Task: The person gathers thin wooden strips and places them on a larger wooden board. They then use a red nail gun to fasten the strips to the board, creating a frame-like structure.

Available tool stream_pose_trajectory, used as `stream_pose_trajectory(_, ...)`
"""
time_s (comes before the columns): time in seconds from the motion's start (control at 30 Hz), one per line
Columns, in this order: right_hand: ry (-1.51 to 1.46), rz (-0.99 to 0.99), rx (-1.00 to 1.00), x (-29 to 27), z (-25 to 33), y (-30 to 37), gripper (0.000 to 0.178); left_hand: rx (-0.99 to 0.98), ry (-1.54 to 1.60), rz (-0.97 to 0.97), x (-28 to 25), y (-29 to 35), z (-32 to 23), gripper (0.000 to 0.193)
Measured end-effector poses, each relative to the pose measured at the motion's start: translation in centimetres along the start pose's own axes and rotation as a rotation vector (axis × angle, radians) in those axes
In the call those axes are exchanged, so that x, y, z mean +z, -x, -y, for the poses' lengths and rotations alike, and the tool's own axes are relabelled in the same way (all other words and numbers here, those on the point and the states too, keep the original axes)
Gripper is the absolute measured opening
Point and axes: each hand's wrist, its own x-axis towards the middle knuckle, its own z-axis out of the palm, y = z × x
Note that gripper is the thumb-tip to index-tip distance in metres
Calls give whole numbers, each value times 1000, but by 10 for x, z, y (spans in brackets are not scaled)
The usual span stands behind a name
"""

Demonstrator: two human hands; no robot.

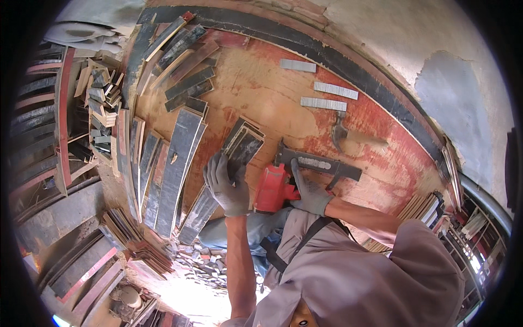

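Observation:
My left hand (226, 185), in a grey glove, is at the near end of a short stack of dark-faced plywood strips (246, 146). Its fingers lie along the stack's left side, with the thumb on the other side. My right hand (311, 195), also gloved, is wrapped round the grip of a red and black nail gun (272, 188), one finger stretched along it. The gun lies on its side on the worktop, its long black magazine (316, 163) pointing right. Just beyond it rests a claw hammer (340, 133) with a wooden handle.
Strips of collated fasteners (298, 65) lie on the far side of the red-stained wooden worktop (267, 87). Long dark boards (177, 152) and more offcuts (188, 87) cover its left. Piled wood blocks (103, 103) stand beyond. More stacked slats (417, 212) are at the right.

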Motion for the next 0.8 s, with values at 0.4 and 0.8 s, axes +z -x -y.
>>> stream_pose_trajectory(0.4,96,-144,6,-83,21,61,102,-12,-52,48,-1,2,-3,52)
stream_pose_trajectory(0.8,-247,-213,40,-47,-53,68,61,-86,60,18,-15,3,-14,50)
